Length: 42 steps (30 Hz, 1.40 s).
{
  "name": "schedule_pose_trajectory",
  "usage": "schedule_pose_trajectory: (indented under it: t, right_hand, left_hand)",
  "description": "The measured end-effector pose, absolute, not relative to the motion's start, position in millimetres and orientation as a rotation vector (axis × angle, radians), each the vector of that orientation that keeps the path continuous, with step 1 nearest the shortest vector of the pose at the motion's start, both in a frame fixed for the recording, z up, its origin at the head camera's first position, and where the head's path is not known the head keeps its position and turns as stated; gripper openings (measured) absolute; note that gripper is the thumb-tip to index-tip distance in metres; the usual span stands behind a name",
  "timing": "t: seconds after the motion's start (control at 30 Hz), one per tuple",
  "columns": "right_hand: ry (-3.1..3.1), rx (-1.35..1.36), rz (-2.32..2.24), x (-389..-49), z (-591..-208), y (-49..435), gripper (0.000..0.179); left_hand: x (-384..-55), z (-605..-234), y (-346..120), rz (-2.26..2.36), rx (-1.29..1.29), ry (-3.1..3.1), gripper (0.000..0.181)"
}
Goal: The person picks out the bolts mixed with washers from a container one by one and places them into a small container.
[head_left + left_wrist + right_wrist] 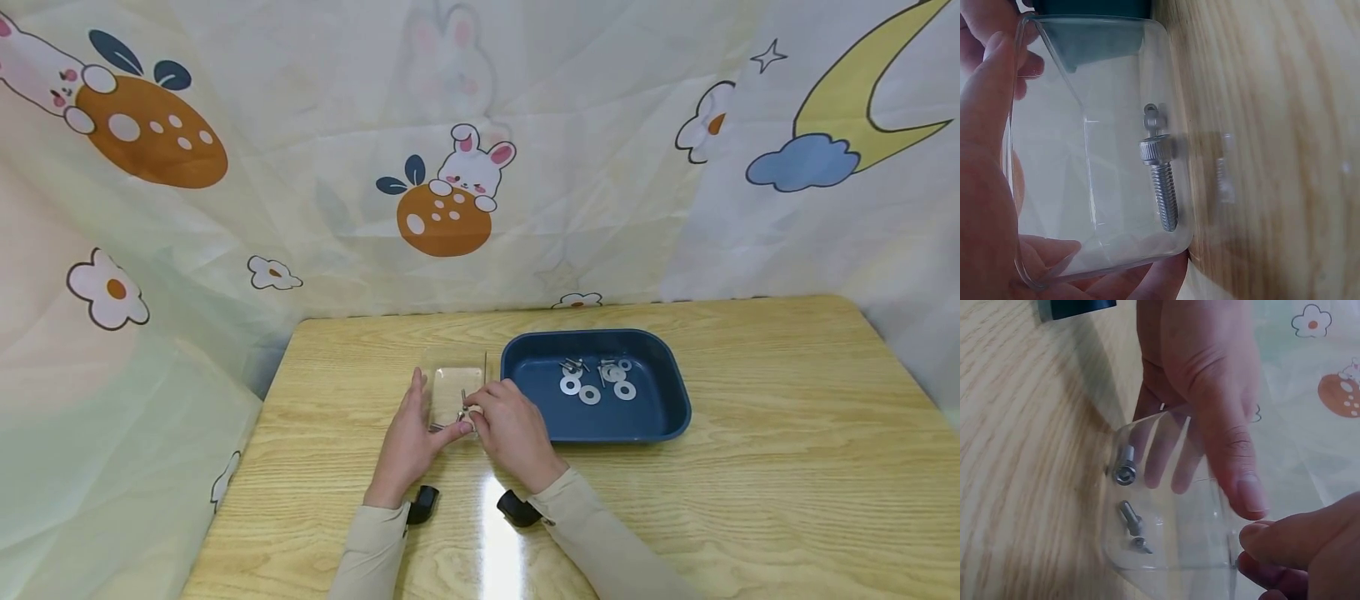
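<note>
A clear plastic box [1104, 187] stands on the table, gripped by my left hand [408, 446] at its left and near sides. Inside lie a thick socket-head bolt [1163, 187] and small screws [1130, 519] along the bottom. My right hand [513, 429] is over the box's right side, thumb and forefinger bent together at the rim, close to the left thumb. At those fingertips a small screw [464, 395] shows in the head view, apparently pinched; the right wrist view hides it behind the fingers.
A dark blue tray [596, 435] stands right of the box, holding several flat washers [589, 394] and a few screws [573, 364]. The wooden table [787, 450] extends on both sides. A patterned cloth [570, 167] hangs behind it.
</note>
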State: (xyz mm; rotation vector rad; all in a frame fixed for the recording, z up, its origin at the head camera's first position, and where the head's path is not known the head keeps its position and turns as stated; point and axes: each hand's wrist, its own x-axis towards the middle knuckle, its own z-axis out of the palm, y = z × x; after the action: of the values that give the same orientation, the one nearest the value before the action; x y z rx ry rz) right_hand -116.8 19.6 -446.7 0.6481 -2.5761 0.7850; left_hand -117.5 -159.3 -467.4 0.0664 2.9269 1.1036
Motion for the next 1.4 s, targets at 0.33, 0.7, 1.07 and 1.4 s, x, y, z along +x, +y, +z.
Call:
schedule_pose_trajectory:
  t: [0.33,0.7,1.07,1.4]
  right_hand:
    - [-2.563,0.601,0.828,-117.7,-438.3,29.6,0.018]
    - [-2.551,0.489,0.898,-121.8,-428.3,44.4,0.022]
    - [-2.555,0.465,0.901,-124.5,-427.1,53.8,0.021]
    - [-2.578,0.43,0.879,-125.1,-426.6,69.6,0.019]
  left_hand:
    - [-115.5,-465.1,-158.6,1.134,0.07,2.915,0.122]
    - [-115.4,-465.3,-158.9,1.154,0.068,2.904,0.121]
    - [-116.4,-466.3,-158.2,1.16,0.06,2.889,0.12]
    - [-115.3,-466.4,-159.0,1.159,0.032,2.867,0.12]
